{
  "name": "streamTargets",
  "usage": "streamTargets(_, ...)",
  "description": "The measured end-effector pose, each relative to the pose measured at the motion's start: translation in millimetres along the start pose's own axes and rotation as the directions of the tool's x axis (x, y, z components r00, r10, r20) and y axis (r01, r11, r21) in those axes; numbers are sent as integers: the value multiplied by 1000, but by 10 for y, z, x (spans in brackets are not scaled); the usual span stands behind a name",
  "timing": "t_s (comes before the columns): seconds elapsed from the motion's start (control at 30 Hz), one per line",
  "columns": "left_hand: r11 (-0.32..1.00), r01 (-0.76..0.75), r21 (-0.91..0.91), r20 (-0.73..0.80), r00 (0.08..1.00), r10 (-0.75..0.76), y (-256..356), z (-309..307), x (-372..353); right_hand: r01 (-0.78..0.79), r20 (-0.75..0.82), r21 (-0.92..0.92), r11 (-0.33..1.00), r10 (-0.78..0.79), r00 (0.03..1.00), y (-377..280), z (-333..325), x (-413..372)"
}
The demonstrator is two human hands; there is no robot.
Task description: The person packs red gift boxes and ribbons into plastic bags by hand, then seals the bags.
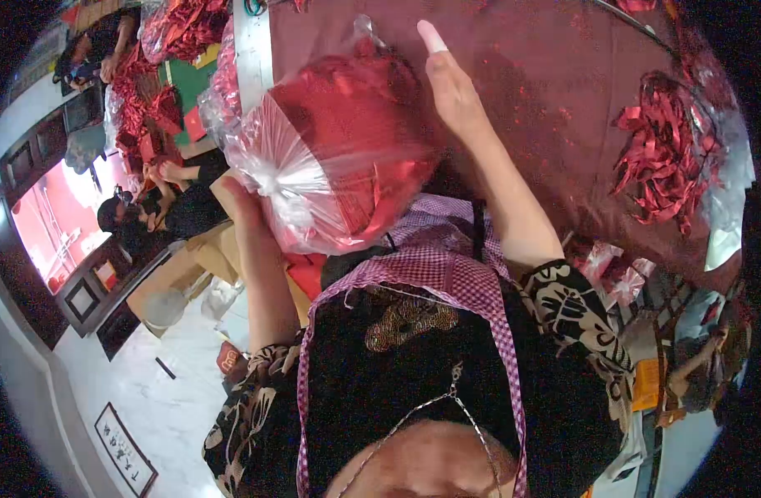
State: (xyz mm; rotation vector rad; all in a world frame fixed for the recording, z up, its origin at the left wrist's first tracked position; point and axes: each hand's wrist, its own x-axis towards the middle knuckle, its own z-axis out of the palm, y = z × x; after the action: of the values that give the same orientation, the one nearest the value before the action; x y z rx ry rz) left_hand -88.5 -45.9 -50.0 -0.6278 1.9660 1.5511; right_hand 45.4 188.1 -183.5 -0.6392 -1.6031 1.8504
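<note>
A clear plastic bag point(347, 141) filled with red shiny material sits over the near edge of the dark red table point(546, 108), its gathered knot facing left. My left hand point(241, 202) grips the bag's left side beside the knot, its fingertips partly hidden by the plastic. To the right of the bag, my right hand point(453, 87) is held out flat with nothing in it. A pale cover sits on the tip of one of its fingers. Between this hand and the bag there is a small gap.
A bundle of red ribbon strips point(663, 158) lies at the table's right, beside clear plastic point(725, 199). Other people work at the left, one in dark sleeves point(193, 203), near red pieces point(139, 116). Another person point(704, 365) is at the far right. Cardboard point(177, 286) stands lower left.
</note>
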Motion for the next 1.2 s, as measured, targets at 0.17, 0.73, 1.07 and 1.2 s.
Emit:
streamTargets(0.17, 904, -255, 343, -43, 957, 286, 62, 222, -352, -89, 5, 79, 993, 89, 996, 25, 65, -223)
streamTargets(0.73, 981, -60, 183, 324, 946, -2, -519, 213, -193, -120, 294, 60, 991, 97, 951, 35, 323, -373)
streamTargets(1.07, 991, 89, -101, 473, 880, -31, -492, 304, 515, -196, 423, 71, 978, 149, 894, -410, 606, -216)
streamTargets(1.2, 957, 144, -253, 522, 853, 10, -609, 262, 795, -188, 557, -47, 981, 182, 810, -697, 487, -436)
